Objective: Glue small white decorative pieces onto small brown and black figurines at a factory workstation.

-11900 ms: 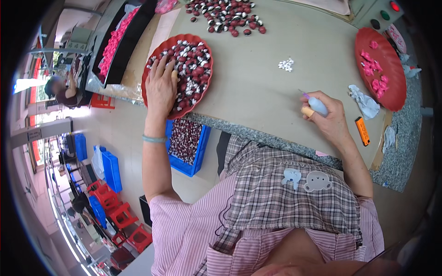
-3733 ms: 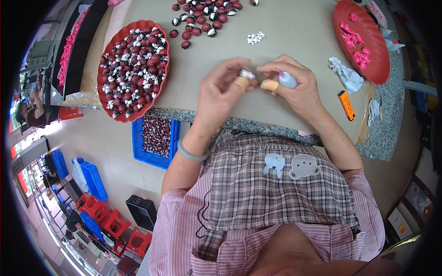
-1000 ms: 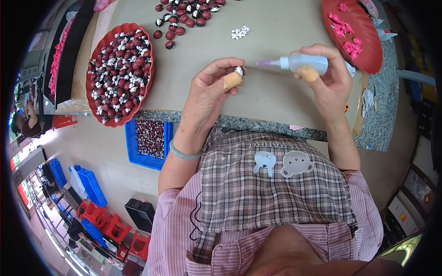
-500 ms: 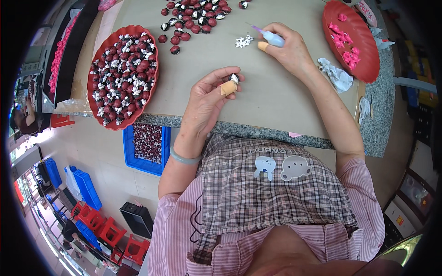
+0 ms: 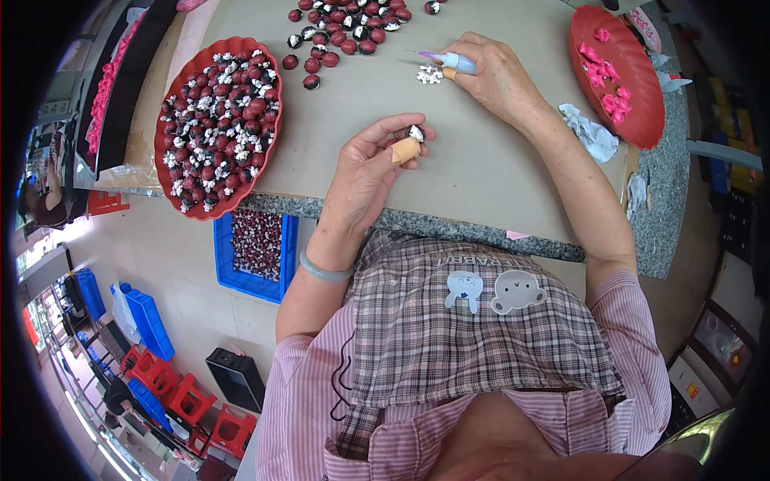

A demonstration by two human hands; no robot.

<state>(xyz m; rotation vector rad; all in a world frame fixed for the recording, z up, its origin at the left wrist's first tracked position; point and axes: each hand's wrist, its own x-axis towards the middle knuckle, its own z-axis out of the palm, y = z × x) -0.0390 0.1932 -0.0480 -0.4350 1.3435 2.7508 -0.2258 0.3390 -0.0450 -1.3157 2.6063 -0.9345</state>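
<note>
Right hand (image 5: 497,80) is now sitting up at the white bits (image 5: 429,74); a second ago it was level with the left hand (image 5: 365,164), aiming the squeeze bottle (image 5: 459,62) at it. Black-and-white ball (image 5: 415,133) is staying in the left hand, above the tabletop (image 5: 497,168): thumb and fingers are pinching it narrow, white patch showing, likely to keep that face reachable. Right hand is gripping the bottle, nozzle pointing left, probably tucked so the fingertips are staying usable; can't tell if they're touching a bit. Bits are lying in a loose pile just beyond the left hand, presumably for a short reach. Further out, red-and-black balls (image 5: 350,22) are lying along the far side; left red dish (image 5: 270,144) is holding a heap of similar balls and overlapping the near edge. Right red dish (image 5: 646,104) is holding pink pieces (image 5: 597,68), crumpled cloth (image 5: 589,135) just beside it. Granite edge (image 5: 449,228) is running under the left forearm, blue bin (image 5: 245,280) sitting lower, past it. Best working room is lying between left hand and right forearm.
</note>
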